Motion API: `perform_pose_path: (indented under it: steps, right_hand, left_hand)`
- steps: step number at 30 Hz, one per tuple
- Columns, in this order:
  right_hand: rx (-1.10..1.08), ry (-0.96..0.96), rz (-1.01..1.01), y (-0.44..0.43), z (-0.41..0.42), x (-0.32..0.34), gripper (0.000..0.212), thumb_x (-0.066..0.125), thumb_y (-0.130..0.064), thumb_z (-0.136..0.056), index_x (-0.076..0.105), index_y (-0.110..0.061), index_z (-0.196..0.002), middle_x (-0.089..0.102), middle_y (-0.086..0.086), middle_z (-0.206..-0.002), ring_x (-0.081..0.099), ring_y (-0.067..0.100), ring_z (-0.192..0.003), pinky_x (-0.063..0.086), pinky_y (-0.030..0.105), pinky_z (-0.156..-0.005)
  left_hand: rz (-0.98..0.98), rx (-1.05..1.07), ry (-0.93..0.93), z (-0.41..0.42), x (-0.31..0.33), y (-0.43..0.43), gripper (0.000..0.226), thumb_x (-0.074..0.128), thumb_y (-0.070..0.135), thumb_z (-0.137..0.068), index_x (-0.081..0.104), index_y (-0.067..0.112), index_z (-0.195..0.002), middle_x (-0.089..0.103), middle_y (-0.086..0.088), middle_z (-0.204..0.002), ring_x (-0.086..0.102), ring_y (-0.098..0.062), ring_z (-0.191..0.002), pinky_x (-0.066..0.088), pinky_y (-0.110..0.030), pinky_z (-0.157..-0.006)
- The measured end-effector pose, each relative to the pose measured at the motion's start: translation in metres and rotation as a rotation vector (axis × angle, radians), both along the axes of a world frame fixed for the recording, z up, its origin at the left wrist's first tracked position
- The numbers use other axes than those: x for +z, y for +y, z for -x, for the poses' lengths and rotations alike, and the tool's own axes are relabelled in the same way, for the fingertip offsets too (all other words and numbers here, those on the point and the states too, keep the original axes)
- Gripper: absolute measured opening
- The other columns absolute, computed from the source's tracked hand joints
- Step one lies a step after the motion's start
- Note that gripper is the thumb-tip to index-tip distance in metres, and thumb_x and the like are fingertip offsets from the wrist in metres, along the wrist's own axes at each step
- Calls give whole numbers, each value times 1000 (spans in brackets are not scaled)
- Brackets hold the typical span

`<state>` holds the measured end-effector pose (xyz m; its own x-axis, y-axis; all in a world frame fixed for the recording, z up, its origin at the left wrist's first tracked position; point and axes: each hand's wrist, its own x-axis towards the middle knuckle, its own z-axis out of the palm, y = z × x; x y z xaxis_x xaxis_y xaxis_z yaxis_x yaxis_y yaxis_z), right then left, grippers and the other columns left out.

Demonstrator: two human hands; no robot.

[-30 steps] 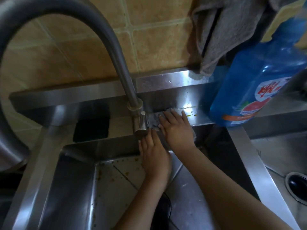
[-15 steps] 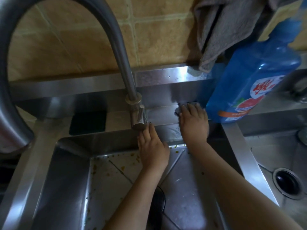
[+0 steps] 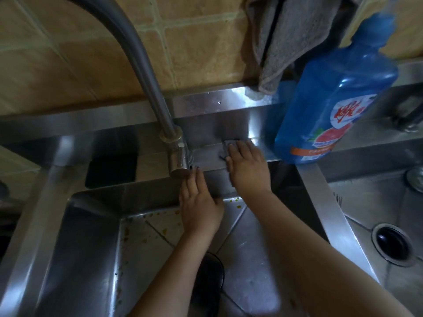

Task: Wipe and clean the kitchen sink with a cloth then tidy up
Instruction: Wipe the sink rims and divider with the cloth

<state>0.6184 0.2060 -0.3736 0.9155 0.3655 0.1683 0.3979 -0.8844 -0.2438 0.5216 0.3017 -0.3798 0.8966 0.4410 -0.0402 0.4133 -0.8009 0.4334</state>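
Right hand (image 3: 248, 167): flat, fingers together, pressing cloth (image 3: 229, 144).
Left hand (image 3: 199, 203): fingers together, on sink (image 3: 91, 236) wall.
Risk: rightward stroke could topple adjacent bottle (image 3: 332, 94).

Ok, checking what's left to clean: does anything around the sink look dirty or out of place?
Yes. Yellowish food bits are scattered over the left basin floor, not yet wiped. The right hand presses the cloth on the ledge above.

The steel sink ledge (image 3: 206, 155) carries the faucet (image 3: 179, 157), a grey cloth (image 3: 227, 144) and a blue bottle (image 3: 332, 99).
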Motion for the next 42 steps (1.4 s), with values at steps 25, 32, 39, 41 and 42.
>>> perform_pose_path:
  steps: [25,32,39,41,42]
  right_hand:
    - [302,127,-8,42,11,12,43,34,-34,-98,37,-25,-140,34,0,-148,19,24,-140,11,38,-113]
    - [35,77,-4,-4,4,4,45,30,-36,-98,36,-20,-139,35,6,-147,23,23,-139,18,37,-110]
    - [-23,122,90,-28,5,10,53,35,-34,-97,20,-18,-145,20,7,-153,10,28,-143,15,45,-114]
    - [-19,127,141,-27,7,15,58,45,-28,-94,20,-18,-145,21,8,-152,12,29,-142,18,46,-113]
    - [-10,116,167,-26,9,17,61,50,-24,-91,21,-18,-144,23,8,-151,15,30,-141,20,46,-112]
  left_hand:
    - [12,-174,-22,7,0,10,90,57,30,-85,-5,13,-148,-2,-4,-156,-4,-17,-142,-3,-26,-113]
    - [-10,-134,24,6,-3,14,94,62,26,-82,-4,15,-148,-5,3,-156,-3,-13,-140,-2,-23,-108]
    - [33,-128,62,3,-1,17,88,57,23,-85,-3,16,-148,-6,4,-156,-2,-18,-141,3,-26,-111]
    - [62,-125,93,4,4,18,86,56,24,-86,-2,18,-148,-7,5,-156,0,-19,-142,9,-30,-113]
    - [70,-130,101,5,6,18,84,56,24,-86,-1,18,-148,-8,6,-156,0,-19,-142,11,-31,-113]
